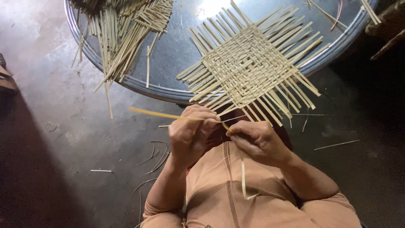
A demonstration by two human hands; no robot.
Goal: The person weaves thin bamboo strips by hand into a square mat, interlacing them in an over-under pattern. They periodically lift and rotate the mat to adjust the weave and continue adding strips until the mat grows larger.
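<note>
My left hand (192, 133) and my right hand (255, 139) are held close together over my lap, both pinching one thin pale bamboo strip (162, 114). The strip sticks out to the left from my left fingers, and a loose end (244, 179) hangs down below my right hand. Just beyond my hands a square woven mat (251, 65) of bamboo strips lies on a round metal tray (177, 50), its free ends reaching over the tray's near rim.
A loose pile of bamboo strips (120, 31) lies on the tray's left side, some hanging over the edge. Scraps and thin shavings (158, 158) are scattered on the grey concrete floor. A dark object (388, 25) stands at the upper right.
</note>
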